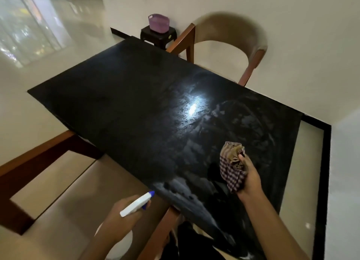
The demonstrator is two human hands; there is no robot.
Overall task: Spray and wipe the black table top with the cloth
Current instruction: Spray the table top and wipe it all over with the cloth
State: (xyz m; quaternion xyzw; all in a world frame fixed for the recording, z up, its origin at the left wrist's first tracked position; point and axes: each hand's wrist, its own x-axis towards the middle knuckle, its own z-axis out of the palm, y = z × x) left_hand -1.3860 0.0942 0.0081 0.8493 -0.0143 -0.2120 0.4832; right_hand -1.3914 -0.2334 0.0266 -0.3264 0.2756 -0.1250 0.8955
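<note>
A white plastic spray bottle with a blue nozzle (134, 203) is gripped by the left hand (116, 217), fingers curled round its neck. It is held just off the near edge of the black glossy desk (126, 103), with the nozzle pointed over that edge. Of the two hands, the right hand (251, 179) is closed round a bunched purple-and-white checked cloth (230, 167) over the near right part of the desk; whether the cloth touches the surface cannot be told. Pale wet smears (181, 187) are spread over the near and right areas, while the far left half is seen dark and unmarked. A beige-padded wooden chair (229, 29) is set at the far right edge. Beyond the far corner, a lilac plastic basket (158, 23) is carried on a dark stool (157, 37); its contents are hidden, and the stool's small sticker (170, 37) cannot be read.
</note>
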